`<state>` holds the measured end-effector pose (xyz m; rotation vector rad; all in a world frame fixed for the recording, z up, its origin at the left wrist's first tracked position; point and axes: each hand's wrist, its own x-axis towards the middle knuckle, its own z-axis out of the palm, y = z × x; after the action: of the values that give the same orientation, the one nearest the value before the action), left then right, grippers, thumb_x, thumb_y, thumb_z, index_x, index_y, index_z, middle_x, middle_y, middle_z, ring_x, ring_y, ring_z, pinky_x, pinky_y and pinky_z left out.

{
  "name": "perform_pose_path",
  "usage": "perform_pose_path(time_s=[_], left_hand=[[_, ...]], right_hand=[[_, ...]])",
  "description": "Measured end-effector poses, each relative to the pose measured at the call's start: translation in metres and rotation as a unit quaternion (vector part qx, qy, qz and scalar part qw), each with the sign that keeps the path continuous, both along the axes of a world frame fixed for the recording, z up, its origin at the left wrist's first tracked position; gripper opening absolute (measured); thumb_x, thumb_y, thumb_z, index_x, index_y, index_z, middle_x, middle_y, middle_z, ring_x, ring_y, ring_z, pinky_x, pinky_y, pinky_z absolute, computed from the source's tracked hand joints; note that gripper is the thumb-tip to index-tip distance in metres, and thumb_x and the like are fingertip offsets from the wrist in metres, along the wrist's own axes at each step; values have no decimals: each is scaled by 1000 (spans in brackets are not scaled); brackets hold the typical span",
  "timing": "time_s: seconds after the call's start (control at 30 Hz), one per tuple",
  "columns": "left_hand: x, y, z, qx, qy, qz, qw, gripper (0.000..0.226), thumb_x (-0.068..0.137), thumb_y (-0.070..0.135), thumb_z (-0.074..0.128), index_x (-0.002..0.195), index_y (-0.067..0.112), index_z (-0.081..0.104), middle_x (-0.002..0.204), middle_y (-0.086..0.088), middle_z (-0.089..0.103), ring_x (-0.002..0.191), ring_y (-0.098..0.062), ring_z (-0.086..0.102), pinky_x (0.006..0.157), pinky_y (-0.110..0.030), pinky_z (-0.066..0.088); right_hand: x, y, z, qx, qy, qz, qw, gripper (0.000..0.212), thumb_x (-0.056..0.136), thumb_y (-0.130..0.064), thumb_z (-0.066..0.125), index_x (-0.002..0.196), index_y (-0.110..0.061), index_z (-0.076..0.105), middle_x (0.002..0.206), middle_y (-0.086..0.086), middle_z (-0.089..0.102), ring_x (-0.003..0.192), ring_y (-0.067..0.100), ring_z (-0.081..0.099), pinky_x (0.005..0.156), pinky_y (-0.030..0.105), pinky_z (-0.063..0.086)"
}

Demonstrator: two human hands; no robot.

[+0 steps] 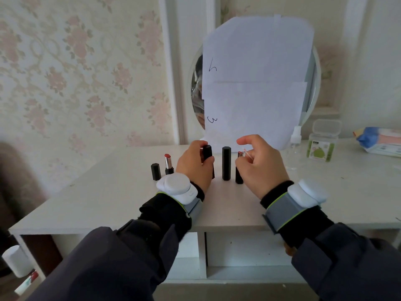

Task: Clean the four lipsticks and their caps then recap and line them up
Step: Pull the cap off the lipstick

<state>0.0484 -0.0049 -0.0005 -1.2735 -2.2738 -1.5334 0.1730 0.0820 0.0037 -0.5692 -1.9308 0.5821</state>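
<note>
Four black lipsticks stand in a row on the white table (108,198). At the left, a loose black cap (155,171) stands beside an uncapped lipstick (169,163) showing a red bullet. My left hand (195,166) grips a capped black lipstick (207,153) upright on the table. To its right stands another capped lipstick (226,162). Beside that is an uncapped lipstick (239,170), partly hidden by my right hand (258,164). That hand pinches a thin cotton swab (247,153) close to the lipstick's tip.
A round mirror (196,83) covered with white paper (256,83) stands behind the lipsticks. To the right are a small spray bottle (295,144), a clear swab box (323,142) and a pack of wipes (379,141). Open shelves lie under the table.
</note>
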Motion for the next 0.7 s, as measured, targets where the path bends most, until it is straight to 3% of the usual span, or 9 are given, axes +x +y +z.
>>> perform_pose_path(time_s=[0.1, 0.17, 0.23, 0.3, 0.4, 0.47, 0.57, 0.7], left_hand=[[6, -8, 1, 52, -3, -4, 999, 29, 93, 22, 59, 121, 24, 53, 100, 16, 62, 86, -1, 60, 71, -10, 40], [8, -13, 0, 90, -11, -16, 996, 22, 91, 25, 63, 110, 29, 53, 91, 21, 60, 83, 6, 60, 72, -11, 43], [7, -15, 0, 127, -26, -38, 991, 19, 88, 26, 66, 102, 33, 54, 91, 17, 64, 86, 0, 66, 80, -23, 52], [8, -16, 1, 154, -59, -69, 984, 17, 88, 26, 68, 97, 32, 55, 92, 9, 68, 84, -10, 70, 78, -33, 57], [10, -17, 4, 177, -118, -107, 971, 14, 90, 20, 67, 97, 24, 56, 93, -2, 71, 81, -14, 72, 66, -26, 56], [10, -20, 5, 187, -160, -129, 961, 13, 90, 19, 66, 100, 17, 56, 94, -8, 73, 83, -20, 73, 70, -33, 59], [12, -21, 5, 183, -187, -164, 951, 15, 92, 15, 64, 102, 11, 54, 92, -12, 74, 83, -26, 73, 76, -44, 60], [12, -20, 4, 172, -166, -190, 952, 15, 90, 18, 65, 97, 16, 52, 94, -11, 75, 87, -26, 73, 82, -51, 57]], right_hand=[[1, -4, -1, 19, -3, 42, 999, 25, 82, -3, 52, 98, -19, 63, 43, -8, 38, 45, 10, 41, 60, 9, 38], [0, -7, -2, 35, -17, 72, 997, 19, 84, -5, 56, 93, -20, 65, 42, -10, 39, 45, 9, 41, 57, 7, 36], [-2, -9, -3, 49, -32, 93, 994, 12, 86, -11, 60, 92, -21, 66, 42, -11, 43, 45, 8, 44, 55, 8, 36], [-1, -9, -4, 61, -40, 108, 991, 5, 87, -20, 64, 92, -21, 65, 43, -13, 46, 46, 7, 47, 53, 11, 37], [-2, -9, -6, 78, -52, 114, 989, 23, 83, -41, 66, 91, -21, 62, 44, -12, 46, 44, 9, 44, 47, 14, 34], [-4, -8, -7, 86, -65, 95, 990, 32, 79, -51, 66, 91, -22, 59, 46, -8, 46, 45, 10, 43, 47, 20, 36], [-7, -5, -6, 105, -96, 65, 988, 34, 80, -50, 69, 93, -21, 56, 52, -8, 50, 49, 10, 50, 52, 30, 45], [-7, -5, -7, 116, -106, 53, 986, 31, 82, -50, 67, 100, -26, 59, 61, -13, 54, 58, 8, 55, 58, 30, 48]])
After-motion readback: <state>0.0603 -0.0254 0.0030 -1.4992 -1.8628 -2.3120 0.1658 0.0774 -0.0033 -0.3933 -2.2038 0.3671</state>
